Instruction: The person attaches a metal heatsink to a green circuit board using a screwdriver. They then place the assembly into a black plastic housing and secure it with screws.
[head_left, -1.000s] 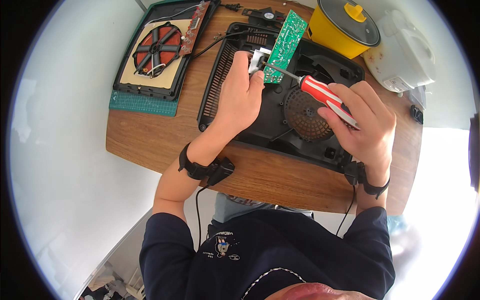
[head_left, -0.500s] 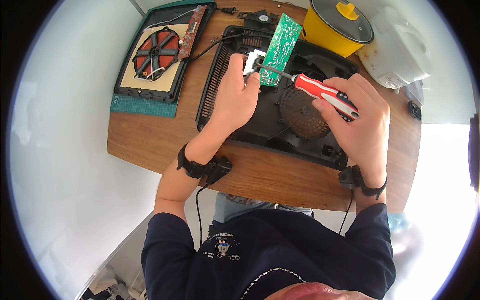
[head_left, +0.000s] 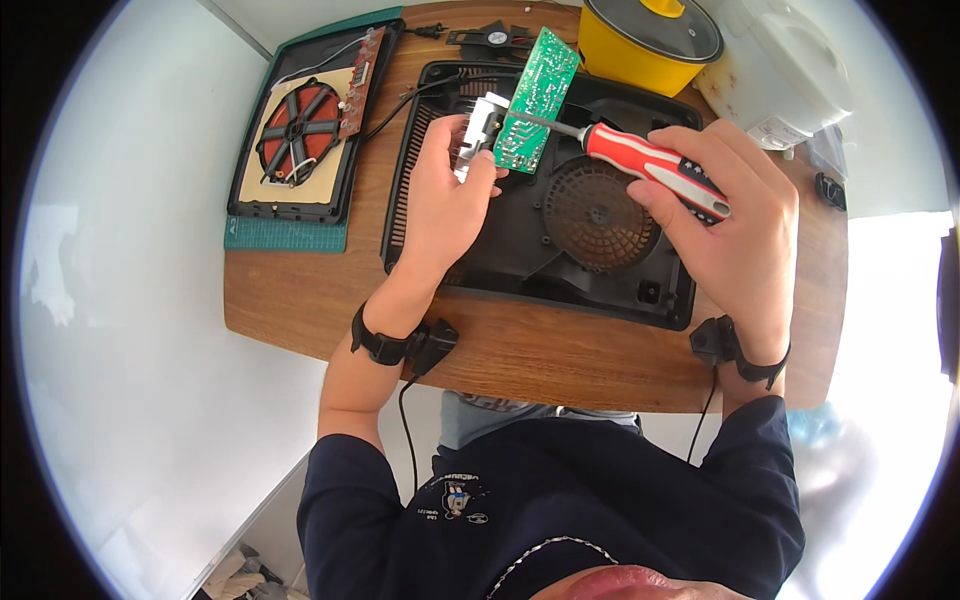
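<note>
My left hand [head_left: 443, 205] is closed around a silver metal heat sink [head_left: 474, 132], thumb along its near end. The heat sink sits at the left edge of a green circuit board [head_left: 545, 90], which is held up at a tilt with its soldered face showing. In my right hand [head_left: 745, 215] is a screwdriver [head_left: 640, 160] with a red and white handle. Its shaft points left across the board, and the tip is close to the heat sink; whether they touch I cannot tell. Beneath lies a black plastic housing [head_left: 500, 255] with a round vent grille [head_left: 600, 215].
At left, a black-framed panel with a round coil [head_left: 298, 132] rests on a green cutting mat [head_left: 285, 235]. A yellow pot [head_left: 640, 60] and a white appliance [head_left: 775, 75] stand at the back right. A black fan part [head_left: 495, 38] and a power plug [head_left: 428, 31] lie at the back.
The screwdriver tip has drawn back slightly from the heat sink toward the board's edge. My left hand has turned the heat sink and board a little, showing more of the heat sink. The view has shifted slightly.
</note>
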